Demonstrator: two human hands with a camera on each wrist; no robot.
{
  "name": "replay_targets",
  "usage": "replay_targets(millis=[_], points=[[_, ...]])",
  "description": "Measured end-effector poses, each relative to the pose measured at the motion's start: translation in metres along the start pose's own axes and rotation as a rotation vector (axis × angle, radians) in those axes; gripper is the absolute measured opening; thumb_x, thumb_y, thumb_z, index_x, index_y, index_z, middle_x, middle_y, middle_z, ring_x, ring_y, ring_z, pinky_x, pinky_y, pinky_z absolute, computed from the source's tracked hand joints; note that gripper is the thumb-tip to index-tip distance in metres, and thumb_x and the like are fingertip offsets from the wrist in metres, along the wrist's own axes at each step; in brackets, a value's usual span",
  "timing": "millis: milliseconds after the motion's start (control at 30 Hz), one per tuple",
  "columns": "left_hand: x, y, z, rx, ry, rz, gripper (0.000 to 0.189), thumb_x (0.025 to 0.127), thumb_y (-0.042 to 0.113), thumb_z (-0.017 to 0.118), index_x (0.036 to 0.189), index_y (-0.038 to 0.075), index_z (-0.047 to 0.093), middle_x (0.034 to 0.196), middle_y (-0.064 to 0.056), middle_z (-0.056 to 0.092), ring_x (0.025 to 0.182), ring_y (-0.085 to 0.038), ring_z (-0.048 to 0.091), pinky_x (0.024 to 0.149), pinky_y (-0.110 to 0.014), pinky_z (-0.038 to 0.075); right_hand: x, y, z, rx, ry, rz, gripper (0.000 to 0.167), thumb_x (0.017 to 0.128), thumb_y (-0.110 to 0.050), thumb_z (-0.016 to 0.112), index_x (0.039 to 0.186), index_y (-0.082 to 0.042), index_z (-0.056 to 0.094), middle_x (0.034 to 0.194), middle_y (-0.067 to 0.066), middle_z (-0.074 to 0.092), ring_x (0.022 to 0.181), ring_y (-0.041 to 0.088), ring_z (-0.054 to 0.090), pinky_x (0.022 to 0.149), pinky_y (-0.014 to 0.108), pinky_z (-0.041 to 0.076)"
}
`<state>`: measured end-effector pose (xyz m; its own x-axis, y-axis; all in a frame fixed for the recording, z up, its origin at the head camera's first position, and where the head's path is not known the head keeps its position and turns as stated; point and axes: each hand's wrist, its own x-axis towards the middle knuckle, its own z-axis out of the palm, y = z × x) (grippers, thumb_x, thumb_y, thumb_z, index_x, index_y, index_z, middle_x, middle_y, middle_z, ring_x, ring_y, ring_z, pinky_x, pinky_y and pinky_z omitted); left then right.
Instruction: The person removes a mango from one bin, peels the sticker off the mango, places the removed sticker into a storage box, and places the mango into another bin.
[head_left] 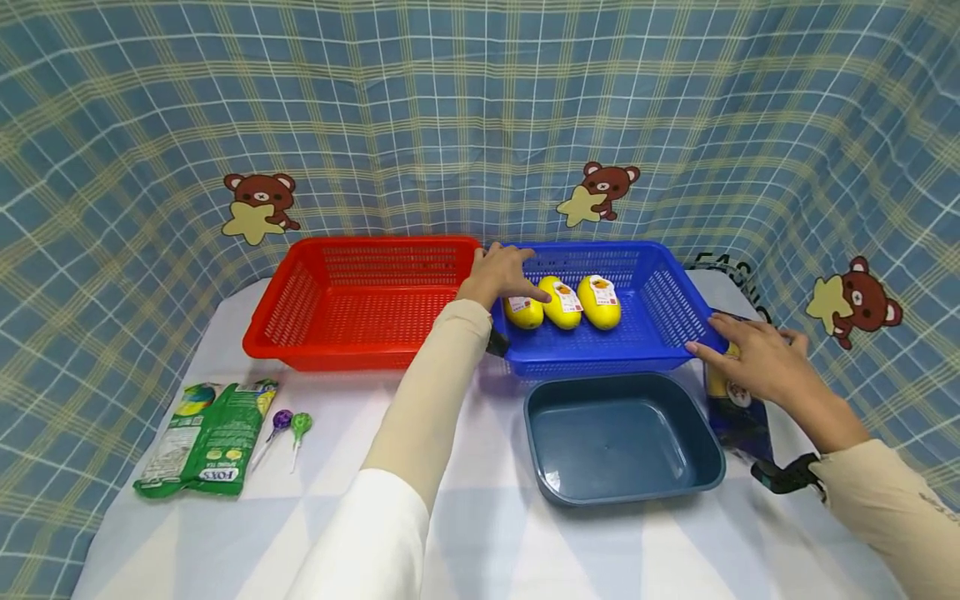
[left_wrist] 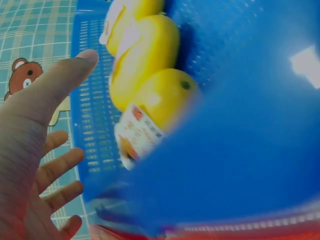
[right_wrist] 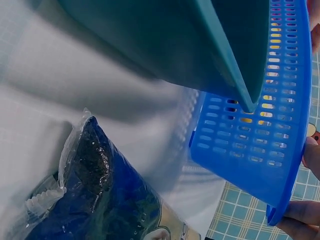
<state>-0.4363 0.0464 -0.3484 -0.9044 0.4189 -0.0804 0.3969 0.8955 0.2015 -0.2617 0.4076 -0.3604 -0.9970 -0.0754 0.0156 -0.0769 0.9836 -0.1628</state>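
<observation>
My left hand (head_left: 498, 273) is over the left end of a blue perforated basket (head_left: 652, 329), its fingers loosely extended. In the left wrist view, the thumb and spread fingers hold nothing beside the basket wall (left_wrist: 97, 145). Three smooth yellow fruits (head_left: 600, 312) with white labels lie together in the basket's left half. At the basket's right end, my right hand (head_left: 761, 358) touches the rim with fairly straight fingers. The right wrist view shows its fingertips (right_wrist: 300, 212) at the rim's corner; the rest of that hand is out of that view.
Left of the blue basket stands a red basket (head_left: 360, 312). A dark teal tub (head_left: 622, 450) sits in front, with a dark blue packet (head_left: 738, 425) to its right. At the left lie a green bag (head_left: 213, 442), a purple lollipop (head_left: 282, 420) and a green lollipop (head_left: 301, 423).
</observation>
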Motion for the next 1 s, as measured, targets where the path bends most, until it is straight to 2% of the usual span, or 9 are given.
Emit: replay_targets(millis=[200, 367, 533, 633, 833, 1000], points=[[0.003, 0.004, 0.003, 0.025, -0.043, -0.020, 0.099, 0.073, 0.073, 0.071, 0.155, 0.029, 0.039, 0.154, -0.001, 0.042, 0.143, -0.032, 0.025, 0.114, -0.056, 0.015, -0.003, -0.004, 0.003, 0.002, -0.007, 0.003, 0.087, 0.096, -0.068, 0.045, 0.153, -0.002, 0.037, 0.154, 0.030, 0.032, 0.132, 0.058, 0.027, 0.089, 0.080, 0.013], [0.003, 0.003, 0.011, 0.060, -0.090, -0.038, 0.105, 0.070, 0.071, 0.075, 0.156, 0.025, 0.037, 0.156, -0.003, 0.040, 0.139, -0.032, 0.027, 0.115, -0.058, 0.009, -0.003, -0.006, 0.005, 0.006, 0.010, -0.003, 0.087, 0.096, -0.068, 0.046, 0.152, -0.001, 0.038, 0.154, 0.029, 0.033, 0.132, 0.057, 0.028, 0.090, 0.079, 0.013], [0.001, 0.001, 0.018, 0.202, -0.129, -0.062, 0.105, 0.068, 0.075, 0.074, 0.152, 0.020, 0.043, 0.149, -0.002, 0.048, 0.134, -0.028, 0.030, 0.115, -0.058, 0.005, -0.004, -0.007, 0.005, -0.002, 0.017, -0.003, 0.086, 0.096, -0.067, 0.046, 0.151, -0.001, 0.039, 0.154, 0.029, 0.033, 0.133, 0.057, 0.029, 0.091, 0.078, 0.014], [0.003, 0.002, 0.020, 0.265, -0.125, -0.065, 0.104, 0.067, 0.078, 0.072, 0.149, 0.020, 0.047, 0.145, -0.001, 0.052, 0.135, -0.028, 0.029, 0.115, -0.059, 0.003, -0.004, -0.005, 0.003, -0.012, 0.028, -0.008, 0.084, 0.097, -0.066, 0.045, 0.151, -0.001, 0.039, 0.153, 0.029, 0.034, 0.131, 0.057, 0.031, 0.090, 0.079, 0.015], [0.008, 0.004, 0.021, 0.248, -0.131, -0.065, 0.105, 0.066, 0.077, 0.073, 0.150, 0.019, 0.047, 0.145, -0.002, 0.053, 0.140, -0.030, 0.025, 0.114, -0.064, -0.005, -0.001, -0.001, 0.001, -0.027, 0.051, -0.017, 0.082, 0.098, -0.063, 0.046, 0.150, 0.000, 0.040, 0.151, 0.030, 0.036, 0.129, 0.058, 0.033, 0.090, 0.080, 0.015], [0.007, 0.006, 0.023, 0.205, -0.128, -0.054, 0.099, 0.066, 0.075, 0.074, 0.143, 0.018, 0.054, 0.137, -0.003, 0.058, 0.139, -0.032, 0.026, 0.114, -0.065, -0.007, 0.000, 0.001, 0.003, -0.015, 0.035, 0.001, 0.084, 0.098, -0.065, 0.045, 0.151, 0.000, 0.039, 0.152, 0.030, 0.035, 0.131, 0.058, 0.031, 0.091, 0.081, 0.013]])
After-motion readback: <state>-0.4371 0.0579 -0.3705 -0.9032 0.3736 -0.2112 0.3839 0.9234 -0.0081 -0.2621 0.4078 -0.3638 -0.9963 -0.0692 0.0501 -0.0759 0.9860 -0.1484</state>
